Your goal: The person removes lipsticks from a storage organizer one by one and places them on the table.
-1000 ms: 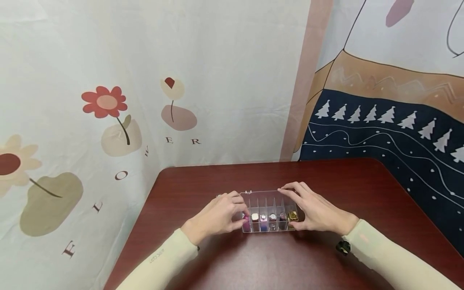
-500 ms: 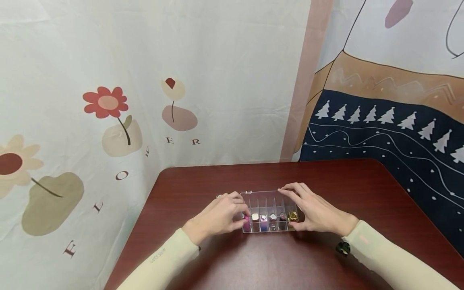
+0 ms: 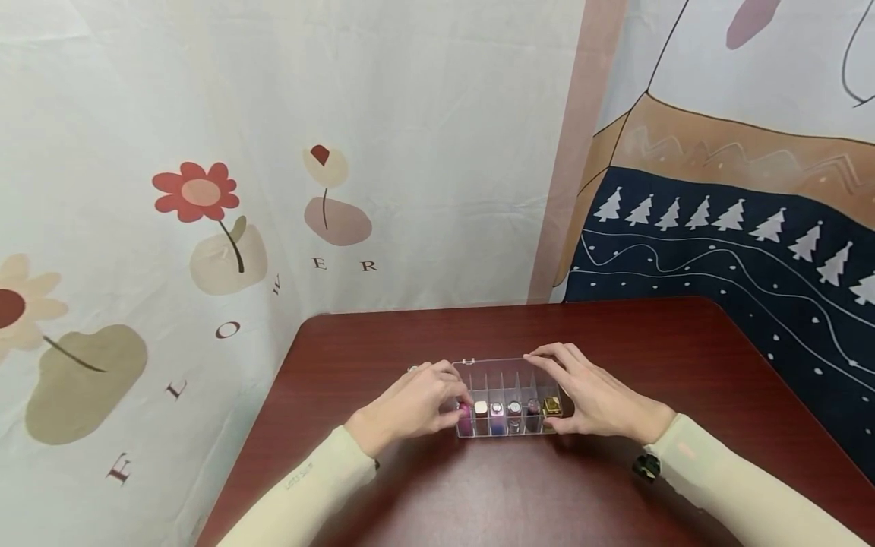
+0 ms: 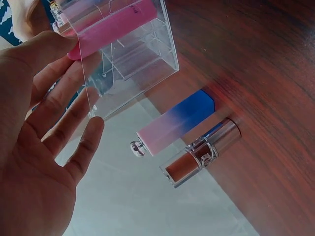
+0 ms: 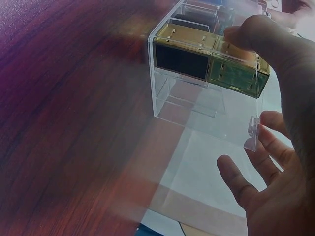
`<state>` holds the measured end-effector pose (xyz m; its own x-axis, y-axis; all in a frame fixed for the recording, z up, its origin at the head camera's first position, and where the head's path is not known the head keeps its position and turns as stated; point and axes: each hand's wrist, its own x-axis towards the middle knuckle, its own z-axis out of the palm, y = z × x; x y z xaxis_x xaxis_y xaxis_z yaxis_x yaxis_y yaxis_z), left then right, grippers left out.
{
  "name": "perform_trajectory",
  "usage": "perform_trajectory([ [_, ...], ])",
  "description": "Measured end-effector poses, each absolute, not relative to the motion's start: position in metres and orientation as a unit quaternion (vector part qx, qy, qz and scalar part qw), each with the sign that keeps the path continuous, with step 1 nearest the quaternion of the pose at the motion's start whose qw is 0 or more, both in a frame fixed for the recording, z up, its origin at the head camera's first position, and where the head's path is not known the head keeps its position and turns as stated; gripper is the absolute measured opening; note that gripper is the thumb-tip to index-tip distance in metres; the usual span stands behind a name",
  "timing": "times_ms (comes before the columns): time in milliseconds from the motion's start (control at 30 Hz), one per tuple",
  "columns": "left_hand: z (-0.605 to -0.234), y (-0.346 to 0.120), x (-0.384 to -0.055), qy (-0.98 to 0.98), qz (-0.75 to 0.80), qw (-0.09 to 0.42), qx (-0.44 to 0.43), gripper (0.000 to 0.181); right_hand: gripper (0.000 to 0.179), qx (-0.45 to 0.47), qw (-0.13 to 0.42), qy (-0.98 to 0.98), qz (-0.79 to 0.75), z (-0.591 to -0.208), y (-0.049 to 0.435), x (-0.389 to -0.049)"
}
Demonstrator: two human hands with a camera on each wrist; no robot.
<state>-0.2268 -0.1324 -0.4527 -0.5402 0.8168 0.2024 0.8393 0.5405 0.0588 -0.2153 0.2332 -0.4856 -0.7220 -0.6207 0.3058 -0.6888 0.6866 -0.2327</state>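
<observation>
A clear divided lipstick box (image 3: 504, 384) stands on the table with a row of lipsticks in its front compartments. At its left end, my left hand (image 3: 415, 403) pinches the top of a pink lipstick (image 4: 115, 30) between thumb and index finger; the other fingers spread along the box side in the left wrist view. My right hand (image 3: 591, 387) grips the right end of the box, its thumb on the gold-and-black lipstick (image 5: 182, 54) and its fingertips at the back edge by a small clear hinge (image 5: 253, 127).
Behind my left hand, a pink-to-blue lipstick (image 4: 177, 122) and a clear tube with brown-orange contents (image 4: 202, 152) stand on the dark red table (image 3: 519, 494). A pale printed curtain (image 3: 437, 152) hangs along the table's far edge.
</observation>
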Motion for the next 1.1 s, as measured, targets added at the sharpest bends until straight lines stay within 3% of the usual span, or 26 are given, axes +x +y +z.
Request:
perform_trajectory([
  [533,-0.4567,-0.1368,-0.2300,-0.851,-0.178,0.111,-0.481,0.008,0.110,0.357,0.102,-0.913,0.169,-0.4857,0.2329,-0.2148],
  [900,-0.4573,-0.1354,-0.2319,-0.802,-0.266,0.174,-0.507,0.016,0.111,0.364,0.121,-0.908,0.169,-0.4878,0.2325,-0.2148],
  [1100,-0.4502,-0.1369,-0.2321,-0.785,-0.299,0.180,-0.511,0.017,0.112,0.368,0.128,-0.906,0.165,-0.4882,0.2321,-0.2148],
])
